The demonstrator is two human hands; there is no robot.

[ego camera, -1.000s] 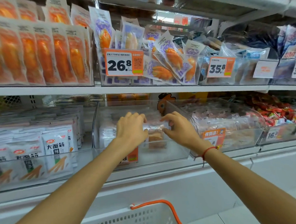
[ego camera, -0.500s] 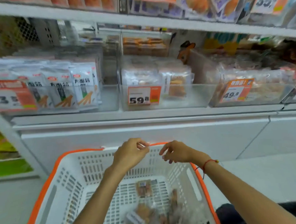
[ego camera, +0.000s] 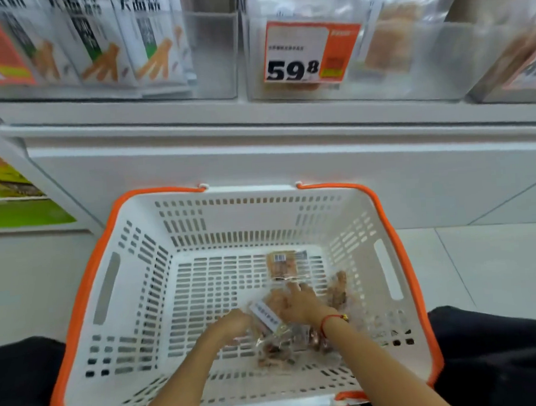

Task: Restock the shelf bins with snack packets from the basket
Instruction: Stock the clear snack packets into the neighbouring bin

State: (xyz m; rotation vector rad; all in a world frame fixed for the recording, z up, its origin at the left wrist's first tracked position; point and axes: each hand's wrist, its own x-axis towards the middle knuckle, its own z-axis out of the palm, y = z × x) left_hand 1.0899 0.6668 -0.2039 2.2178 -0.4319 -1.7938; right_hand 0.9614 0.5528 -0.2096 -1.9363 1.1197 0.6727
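A white basket with an orange rim [ego camera: 88, 293] stands on the floor below the shelf. Clear snack packets with brown pieces lie at its bottom right: one apart at the back [ego camera: 284, 265], a pile [ego camera: 283, 351] nearer me. My left hand [ego camera: 232, 324] is curled on the left edge of a packet with a white label [ego camera: 266, 317]. My right hand [ego camera: 297, 303] lies flat on the same pile, fingers spread. Above, the clear shelf bin [ego camera: 439, 63] with the 59.8 price tag [ego camera: 311, 51] holds similar packets.
To the left of that bin, another clear bin holds white noodle-snack packets [ego camera: 146, 38]. A white cabinet front [ego camera: 259, 172] runs below the shelf. My dark-clad knees [ego camera: 21, 386] flank the basket. Pale floor tiles [ego camera: 481, 263] lie to the right.
Both hands left the 59.8 bin, came down over the basket rim, and now rest on the packets at its bottom. The view has dropped from the shelves to the basket.
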